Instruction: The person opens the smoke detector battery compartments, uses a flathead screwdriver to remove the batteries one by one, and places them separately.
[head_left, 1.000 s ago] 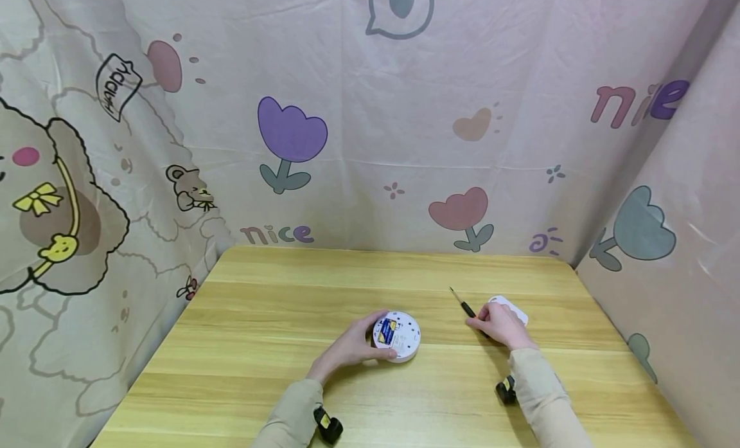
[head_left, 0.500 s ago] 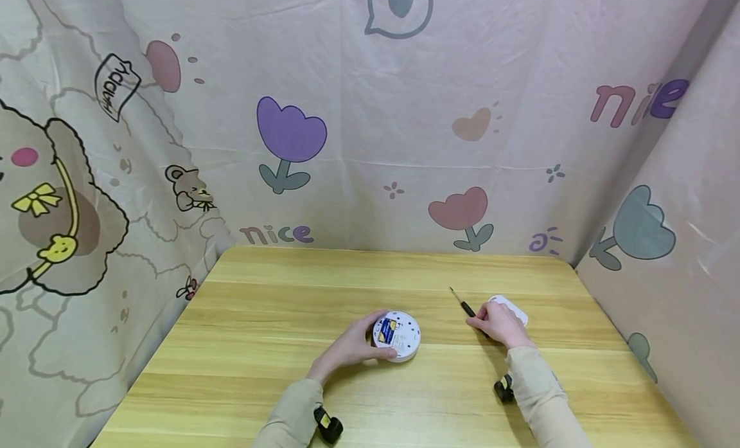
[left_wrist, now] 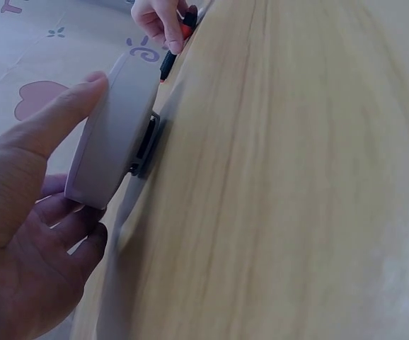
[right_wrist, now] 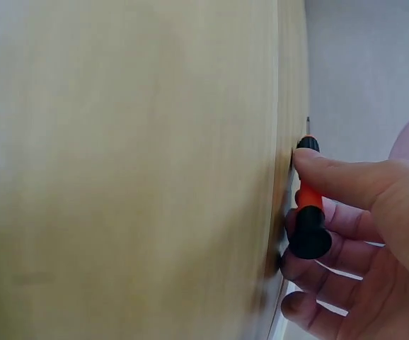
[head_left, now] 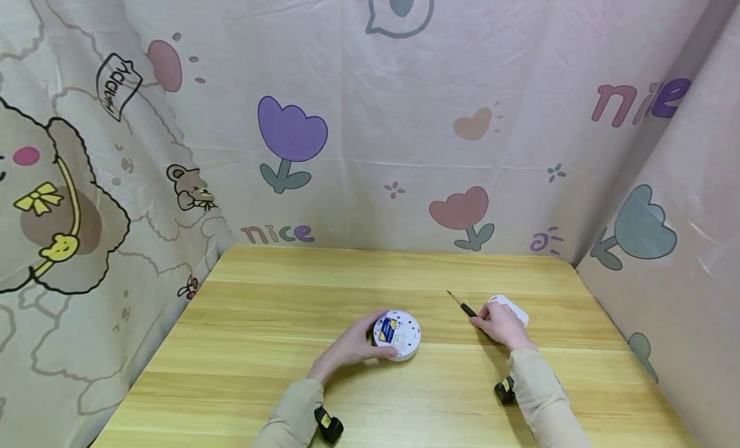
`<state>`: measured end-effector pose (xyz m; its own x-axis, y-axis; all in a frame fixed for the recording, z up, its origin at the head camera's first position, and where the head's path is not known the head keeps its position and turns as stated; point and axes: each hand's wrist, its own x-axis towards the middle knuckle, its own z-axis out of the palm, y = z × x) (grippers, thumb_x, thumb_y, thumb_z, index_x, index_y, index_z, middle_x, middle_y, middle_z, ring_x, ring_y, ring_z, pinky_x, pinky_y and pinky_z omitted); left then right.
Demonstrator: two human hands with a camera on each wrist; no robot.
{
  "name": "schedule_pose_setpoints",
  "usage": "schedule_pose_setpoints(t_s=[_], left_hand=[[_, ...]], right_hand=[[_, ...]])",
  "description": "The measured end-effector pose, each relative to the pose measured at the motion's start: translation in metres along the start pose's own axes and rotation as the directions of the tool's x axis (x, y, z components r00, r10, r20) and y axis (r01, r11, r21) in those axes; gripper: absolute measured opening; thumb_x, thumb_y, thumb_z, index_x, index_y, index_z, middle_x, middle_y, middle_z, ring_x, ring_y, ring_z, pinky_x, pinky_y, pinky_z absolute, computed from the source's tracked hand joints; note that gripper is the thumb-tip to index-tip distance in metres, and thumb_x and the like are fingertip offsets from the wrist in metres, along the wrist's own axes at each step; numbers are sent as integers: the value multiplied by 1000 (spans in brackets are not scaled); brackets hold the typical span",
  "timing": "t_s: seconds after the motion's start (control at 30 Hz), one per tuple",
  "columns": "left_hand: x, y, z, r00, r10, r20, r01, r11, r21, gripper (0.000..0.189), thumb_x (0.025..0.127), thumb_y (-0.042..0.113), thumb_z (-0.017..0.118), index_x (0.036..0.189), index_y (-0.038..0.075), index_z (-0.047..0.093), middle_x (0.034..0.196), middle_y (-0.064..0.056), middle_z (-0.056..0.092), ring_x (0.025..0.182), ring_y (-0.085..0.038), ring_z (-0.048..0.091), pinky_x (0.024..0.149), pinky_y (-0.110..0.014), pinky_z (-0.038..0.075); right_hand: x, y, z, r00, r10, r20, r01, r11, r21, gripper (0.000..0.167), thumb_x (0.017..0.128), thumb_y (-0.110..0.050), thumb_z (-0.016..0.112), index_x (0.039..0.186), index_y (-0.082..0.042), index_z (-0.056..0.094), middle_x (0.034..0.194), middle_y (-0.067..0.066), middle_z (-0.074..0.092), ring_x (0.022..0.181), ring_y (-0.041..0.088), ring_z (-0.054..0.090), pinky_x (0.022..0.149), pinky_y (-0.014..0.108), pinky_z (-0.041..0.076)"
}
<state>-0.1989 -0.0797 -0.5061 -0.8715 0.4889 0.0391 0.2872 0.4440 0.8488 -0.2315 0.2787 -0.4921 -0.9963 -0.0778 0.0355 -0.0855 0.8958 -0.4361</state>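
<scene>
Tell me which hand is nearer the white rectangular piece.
Right. The right hand, holding the screwdriver, partly covers the white piece in the head view; the left hand is well left of it, gripping the round device.

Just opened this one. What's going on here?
A person sits or stands at a wooden table, both hands busy. The left hand grips a white round device by its edge, its face with a blue and yellow patch turned up. The right hand holds a small screwdriver by its black and orange handle, its tip apart from the device. A white flat piece lies by the right hand, partly hidden by it.
</scene>
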Motion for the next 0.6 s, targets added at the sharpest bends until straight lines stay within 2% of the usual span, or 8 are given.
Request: schedule_pose_setpoints(t_s=[0.23, 0.37, 0.6], left_hand=[[0, 0, 0, 1000, 5, -5, -5, 1000, 20, 95, 82, 39, 83, 156, 5, 33, 161, -21, 37, 147, -41, 38, 122, -60, 30], [-1, 1, 0, 1000, 9, -15, -9, 999, 33, 96, 81, 40, 83, 156, 6, 33, 163, -20, 32, 149, -44, 33, 122, -64, 27], [-3, 0, -1, 1000, 1, -25, -1, 1000, 29, 98, 81, 40, 83, 157, 6, 31, 164, -22, 27, 149, -45, 32, 121, -65, 29]], right_hand=[[-2, 1, 3, 998, -52, -39, 54, 996, 67, 21, 89, -22, 75, 75, -10, 65, 64, -2, 62, 60, 11, 51, 58, 24, 40], [-3, 1, 4, 995, -73, -65, 80, 991, 104, 18, 89, -19, 75, 77, -9, 66, 67, -1, 61, 64, 11, 50, 61, 23, 38], [-4, -1, 5, 994, -85, -69, 95, 983, 160, 10, 91, -15, 73, 86, -7, 71, 76, 1, 67, 69, 9, 53, 63, 20, 41]])
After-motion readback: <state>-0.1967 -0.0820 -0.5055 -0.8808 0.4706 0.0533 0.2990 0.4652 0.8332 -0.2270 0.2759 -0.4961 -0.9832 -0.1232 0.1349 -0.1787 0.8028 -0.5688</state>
